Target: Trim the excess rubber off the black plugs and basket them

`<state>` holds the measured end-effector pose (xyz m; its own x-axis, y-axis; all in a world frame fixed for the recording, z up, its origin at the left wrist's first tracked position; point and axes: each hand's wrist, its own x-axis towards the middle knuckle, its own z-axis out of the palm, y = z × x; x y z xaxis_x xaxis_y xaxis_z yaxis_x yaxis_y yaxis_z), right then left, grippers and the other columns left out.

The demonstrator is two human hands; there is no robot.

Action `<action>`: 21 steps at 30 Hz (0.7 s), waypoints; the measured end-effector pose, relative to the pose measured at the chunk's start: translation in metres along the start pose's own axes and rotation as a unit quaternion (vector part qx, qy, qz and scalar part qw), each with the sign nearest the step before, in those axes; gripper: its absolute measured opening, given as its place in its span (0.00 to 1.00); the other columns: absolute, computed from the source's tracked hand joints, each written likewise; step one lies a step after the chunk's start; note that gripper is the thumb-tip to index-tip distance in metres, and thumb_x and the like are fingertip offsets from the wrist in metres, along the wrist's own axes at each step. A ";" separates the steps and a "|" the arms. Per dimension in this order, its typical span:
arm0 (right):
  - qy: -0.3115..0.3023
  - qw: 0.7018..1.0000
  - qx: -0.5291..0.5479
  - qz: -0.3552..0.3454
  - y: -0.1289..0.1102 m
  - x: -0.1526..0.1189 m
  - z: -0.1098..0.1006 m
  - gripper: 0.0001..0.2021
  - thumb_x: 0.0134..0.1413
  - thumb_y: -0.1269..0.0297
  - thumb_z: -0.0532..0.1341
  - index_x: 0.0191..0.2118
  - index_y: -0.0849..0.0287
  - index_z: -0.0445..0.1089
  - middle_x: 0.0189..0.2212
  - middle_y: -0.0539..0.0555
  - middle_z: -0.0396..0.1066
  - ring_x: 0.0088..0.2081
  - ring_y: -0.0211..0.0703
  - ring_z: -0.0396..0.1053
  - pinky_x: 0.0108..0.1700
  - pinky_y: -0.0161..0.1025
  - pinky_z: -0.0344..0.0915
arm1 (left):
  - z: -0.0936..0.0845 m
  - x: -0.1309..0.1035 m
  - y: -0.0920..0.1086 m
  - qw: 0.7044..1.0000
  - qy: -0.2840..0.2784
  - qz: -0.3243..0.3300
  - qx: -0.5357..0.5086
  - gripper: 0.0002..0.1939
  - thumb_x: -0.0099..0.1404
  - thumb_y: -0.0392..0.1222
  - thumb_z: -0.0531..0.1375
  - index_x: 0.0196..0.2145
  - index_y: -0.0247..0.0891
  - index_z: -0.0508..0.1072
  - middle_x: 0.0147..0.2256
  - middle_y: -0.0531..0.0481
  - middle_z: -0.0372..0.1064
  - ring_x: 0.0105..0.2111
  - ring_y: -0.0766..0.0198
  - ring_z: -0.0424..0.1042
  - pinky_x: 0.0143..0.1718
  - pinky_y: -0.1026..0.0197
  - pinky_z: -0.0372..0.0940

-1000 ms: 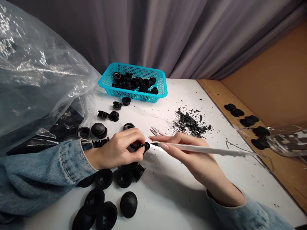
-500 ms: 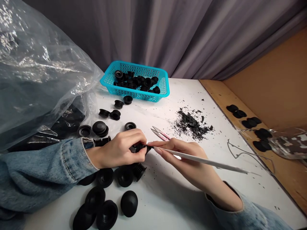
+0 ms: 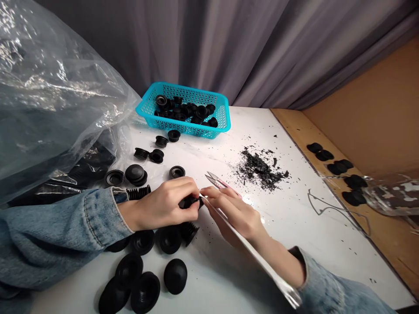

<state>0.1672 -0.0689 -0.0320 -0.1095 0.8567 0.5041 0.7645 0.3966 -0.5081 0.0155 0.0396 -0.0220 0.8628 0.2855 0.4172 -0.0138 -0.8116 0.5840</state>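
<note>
The person's left hand (image 3: 165,203) is closed round a small black plug (image 3: 187,202), its thumb and forefinger pinched together over the piece, which sits just above the tabletop (image 3: 248,122) near the middle of the view. The right hand (image 3: 237,216) comes in from the other side, its fingers clamped on a long, slim white tool (image 3: 252,250). The tool slants from the plug down toward the right sleeve (image 3: 330,279), and its upper end meets or nearly meets the plug; the exact contact is too small to tell.

Snips with pink handles (image 3: 213,179) lie just beyond the right hand's fingers, their open points toward the left. Farther out is a scattered heap of black shavings (image 3: 262,170). A blue perforated basket (image 3: 183,124) stands at the far side, with many ribbed black plugs inside. More loose plugs (image 3: 156,155) lie between it and the left hand, and wide black caps (image 3: 145,292) are grouped nearer the person, one of them a domed cap (image 3: 176,276) with its round side up.

A large clear plastic bag (image 3: 65,96) bulges on the left. On the right, a bent grey wire (image 3: 327,210) lies on the tabletop, and black round pieces (image 3: 355,181) rest along a wooden strip (image 3: 296,133).
</note>
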 end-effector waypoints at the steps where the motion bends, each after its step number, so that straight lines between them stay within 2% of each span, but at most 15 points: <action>1: 0.002 1.000 -0.004 0.017 0.001 0.001 -0.001 0.09 0.58 0.76 0.52 0.32 0.57 0.66 0.34 0.57 0.75 0.30 0.43 0.71 0.34 0.43 0.67 | 0.000 0.000 0.001 1.000 -0.001 0.009 -0.003 0.04 0.59 0.29 0.53 0.29 0.34 0.65 0.26 0.49 0.64 0.28 0.67 0.65 0.30 0.65 0.63; 5: 0.017 0.987 0.045 0.153 0.001 0.006 -0.013 0.05 0.58 0.72 0.55 0.34 0.58 0.68 0.35 0.56 0.76 0.30 0.42 0.73 0.31 0.40 0.67 | -0.003 0.000 0.003 1.000 0.013 0.022 -0.006 0.04 0.58 0.28 0.54 0.29 0.33 0.65 0.27 0.49 0.64 0.28 0.67 0.64 0.30 0.65 0.63; 8: 0.006 0.960 0.126 0.250 -0.002 0.011 -0.025 0.07 0.56 0.66 0.58 0.27 0.56 0.68 0.35 0.54 0.77 0.28 0.41 0.73 0.27 0.38 0.66 | -0.004 0.001 0.003 0.999 0.026 0.024 0.000 0.05 0.57 0.27 0.54 0.29 0.33 0.65 0.27 0.49 0.64 0.28 0.67 0.64 0.30 0.65 0.63; 12: 0.016 0.916 0.248 0.315 -0.002 0.014 -0.034 0.12 0.52 0.61 0.63 0.21 0.56 0.66 0.33 0.52 0.78 0.40 0.47 0.74 0.38 0.40 0.68 | -0.005 0.002 0.002 0.999 0.036 0.027 0.009 0.04 0.57 0.27 0.54 0.29 0.32 0.66 0.26 0.49 0.65 0.27 0.67 0.64 0.29 0.66 0.63; 14: 0.007 0.900 0.279 0.336 -0.002 0.014 -0.036 0.13 0.50 0.60 0.64 0.20 0.56 0.65 0.34 0.52 0.78 0.41 0.48 0.74 0.40 0.42 0.69 | -0.005 0.002 0.002 0.999 0.036 0.028 0.012 0.04 0.57 0.27 0.54 0.29 0.32 0.66 0.26 0.48 0.65 0.27 0.67 0.64 0.29 0.66 0.63; 16: -0.010 0.899 0.282 0.336 -0.001 0.013 -0.036 0.12 0.50 0.59 0.64 0.21 0.56 0.67 0.36 0.52 0.78 0.41 0.49 0.74 0.40 0.44 0.69 | -0.004 0.002 0.002 0.999 0.036 0.033 0.014 0.04 0.57 0.27 0.54 0.29 0.32 0.66 0.26 0.48 0.65 0.27 0.67 0.64 0.29 0.65 0.63; 21: -0.063 0.932 0.239 0.264 -0.002 0.010 -0.034 0.11 0.54 0.63 0.61 0.22 0.56 0.66 0.38 0.52 0.77 0.38 0.49 0.75 0.45 0.51 0.68 | -0.003 0.001 0.001 0.998 0.035 0.047 0.019 0.05 0.58 0.27 0.53 0.29 0.32 0.66 0.26 0.48 0.64 0.27 0.67 0.64 0.29 0.64 0.63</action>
<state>0.1859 -0.0718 -0.0022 0.1047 0.9942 0.0239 0.3653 -0.0160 -0.9308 0.0152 0.0408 -0.0187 0.8213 0.2415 0.5169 -0.0721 -0.8548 0.5139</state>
